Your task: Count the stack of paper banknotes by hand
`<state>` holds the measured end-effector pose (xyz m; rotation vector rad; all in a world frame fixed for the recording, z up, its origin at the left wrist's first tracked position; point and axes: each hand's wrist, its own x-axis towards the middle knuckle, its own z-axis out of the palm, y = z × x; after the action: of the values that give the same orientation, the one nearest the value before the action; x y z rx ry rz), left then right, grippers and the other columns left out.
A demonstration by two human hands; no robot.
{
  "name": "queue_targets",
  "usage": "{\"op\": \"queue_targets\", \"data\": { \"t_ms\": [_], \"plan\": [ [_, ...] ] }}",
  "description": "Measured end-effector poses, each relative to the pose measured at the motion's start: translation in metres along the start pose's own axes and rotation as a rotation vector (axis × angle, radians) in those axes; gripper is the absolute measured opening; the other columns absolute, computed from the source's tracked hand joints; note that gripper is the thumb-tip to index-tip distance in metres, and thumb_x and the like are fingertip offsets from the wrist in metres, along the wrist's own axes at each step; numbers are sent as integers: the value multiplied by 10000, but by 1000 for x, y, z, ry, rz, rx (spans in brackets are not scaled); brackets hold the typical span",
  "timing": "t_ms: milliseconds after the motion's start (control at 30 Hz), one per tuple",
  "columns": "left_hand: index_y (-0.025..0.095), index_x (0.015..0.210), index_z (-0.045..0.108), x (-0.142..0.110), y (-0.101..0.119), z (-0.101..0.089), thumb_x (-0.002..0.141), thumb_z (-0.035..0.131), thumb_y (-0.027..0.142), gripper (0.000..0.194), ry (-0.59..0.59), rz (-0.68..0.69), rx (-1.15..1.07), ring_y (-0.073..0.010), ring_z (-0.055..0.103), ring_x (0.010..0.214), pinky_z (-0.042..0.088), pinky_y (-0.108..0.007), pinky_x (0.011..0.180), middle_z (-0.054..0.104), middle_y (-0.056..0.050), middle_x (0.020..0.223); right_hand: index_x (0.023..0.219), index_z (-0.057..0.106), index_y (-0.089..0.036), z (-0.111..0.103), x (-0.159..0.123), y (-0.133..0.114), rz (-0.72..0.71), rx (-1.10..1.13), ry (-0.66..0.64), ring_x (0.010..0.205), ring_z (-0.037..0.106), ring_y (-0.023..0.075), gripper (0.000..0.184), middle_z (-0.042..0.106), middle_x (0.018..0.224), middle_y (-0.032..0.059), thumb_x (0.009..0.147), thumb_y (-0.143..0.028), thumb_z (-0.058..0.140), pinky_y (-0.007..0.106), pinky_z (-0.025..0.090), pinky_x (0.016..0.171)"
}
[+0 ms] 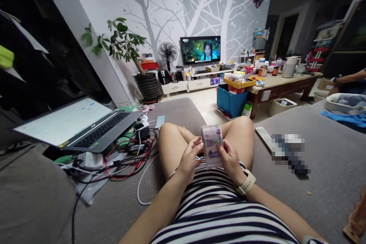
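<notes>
A stack of purple banknotes (212, 148) is held upright above my lap, with a "5" printed on the front note. My right hand (231, 160) grips the notes at their right edge, its thumb lying across the front. Beside the left edge is my left hand (191, 159), fingers apart and slightly curled; whether its fingertips touch the notes I cannot tell. A pale watch (247, 183) is strapped to my right wrist.
On the sofa (320, 206) to my left are a laptop (100, 126), tangled cables (134, 156) and a phone (160, 122). A remote control (263, 137) and a blurred dark object (291, 156) lie to my right. Ahead stand a blue bin (231, 101) and a cluttered table (274, 84).
</notes>
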<state>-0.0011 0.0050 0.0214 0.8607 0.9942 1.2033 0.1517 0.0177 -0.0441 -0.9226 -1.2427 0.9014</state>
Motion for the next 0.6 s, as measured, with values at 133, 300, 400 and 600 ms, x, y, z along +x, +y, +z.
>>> {"op": "queue_targets", "data": {
  "t_ms": [133, 300, 400, 600],
  "plan": [
    [228, 1026, 673, -1, -9, 10, 750, 722, 303, 290, -109, -56, -121, -211, 660, 892, 519, -274, 652, 725, -56, 1031, 878, 564, -192, 4, -7, -6, -93, -46, -38, 732, 527, 173, 249, 582, 769, 6, 924, -427, 496, 266, 457, 692],
    [164, 1011, 690, 3, -22, 13, 807, 680, 351, 277, -156, -128, -218, -216, 691, 785, 552, -308, 643, 746, -97, 949, 879, 565, -188, 7, -6, -11, -148, -86, -65, 803, 535, 182, 187, 563, 855, 24, 916, -358, 498, 277, 459, 728],
    [153, 1041, 684, 4, -28, 11, 832, 655, 392, 319, -133, -103, -184, -222, 697, 750, 561, -320, 623, 749, -109, 947, 918, 599, -183, 5, -5, -14, -215, -121, -60, 925, 538, 204, 176, 564, 988, 59, 904, -318, 488, 306, 458, 822],
    [151, 1077, 676, 2, -38, 9, 799, 700, 399, 373, -93, -7, -44, -252, 707, 800, 565, -318, 621, 755, -104, 944, 939, 623, -182, 3, -4, -14, -253, -107, 6, 986, 535, 225, 220, 559, 1053, 75, 892, -367, 512, 328, 447, 873]
  ]
}}
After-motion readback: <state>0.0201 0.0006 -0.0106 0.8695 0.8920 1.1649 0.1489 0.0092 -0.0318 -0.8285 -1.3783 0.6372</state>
